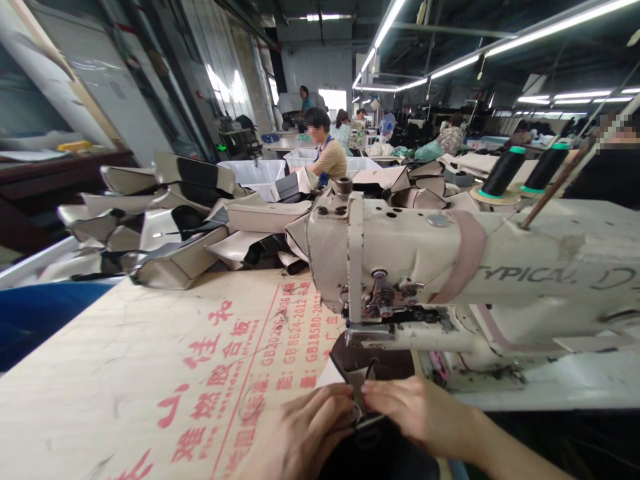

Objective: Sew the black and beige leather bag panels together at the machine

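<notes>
A dark sewn piece with beige parts (390, 447) lies under the head of a sewing machine (405, 247), in front of the arm. It looks leather-like; its exact kind I cannot make out. My left hand (317, 420) grips its left side with bent fingers, near a small metal ring or buckle. From the right, my right hand (425, 410) presses its fingertips closed on the same piece. Both hands are close together, just on the near side of the presser area. The needle is hidden behind the machine's guard and parts.
A plywood board (150, 373) with red printing forms the tabletop on the left. Beyond it is a heap of beige-and-black sewn pieces (180, 260). Two black thread cones (505, 170) stand behind the machine. A co-worker (330, 157) sits beside white bins (255, 175).
</notes>
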Demonstrator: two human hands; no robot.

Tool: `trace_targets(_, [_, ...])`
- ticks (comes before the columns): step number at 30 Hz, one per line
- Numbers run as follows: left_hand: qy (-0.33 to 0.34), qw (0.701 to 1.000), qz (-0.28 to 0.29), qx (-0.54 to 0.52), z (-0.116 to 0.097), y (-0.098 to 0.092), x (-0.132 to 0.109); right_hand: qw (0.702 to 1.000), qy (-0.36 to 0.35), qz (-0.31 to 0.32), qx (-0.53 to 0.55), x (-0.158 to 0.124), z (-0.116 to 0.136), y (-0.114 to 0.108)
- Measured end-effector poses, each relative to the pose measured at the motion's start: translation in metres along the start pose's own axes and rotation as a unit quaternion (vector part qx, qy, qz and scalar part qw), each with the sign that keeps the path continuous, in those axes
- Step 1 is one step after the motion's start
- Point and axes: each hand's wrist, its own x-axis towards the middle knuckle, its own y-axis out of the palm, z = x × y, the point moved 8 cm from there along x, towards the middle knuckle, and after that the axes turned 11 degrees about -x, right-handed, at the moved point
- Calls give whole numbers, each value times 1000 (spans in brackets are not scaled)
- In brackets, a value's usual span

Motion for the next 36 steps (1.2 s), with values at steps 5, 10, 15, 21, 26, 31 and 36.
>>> trace_targets(5, [9, 999, -6, 32, -4, -3, 2, 999, 3, -29, -29, 2, 2, -8])
trace_targets(10, [-16, 999, -38, 5, -10, -10, 10, 999, 28, -32, -6, 10, 2, -16])
trace_targets(15, [-164, 980, -59, -92, 1, -14, 22, 994, 97, -58, 14, 11, -5, -18])
trace_targets(21, [-245, 949, -63, -190, 22, -1, 27, 991, 105, -76, 26, 9, -8, -11])
trace_targets(26, [-271, 928, -53, -250, 31, 5, 29, 978, 162, -122, 47, 1, -14, -12])
trace_targets(31, [-272, 922, -57, -269, 34, 3, 34, 976, 179, -122, 2, 1, -9, -15])
trace_targets(36, [-276, 915, -64, -287, 33, 7, 35, 984, 153, -85, -22, 9, -8, -13])
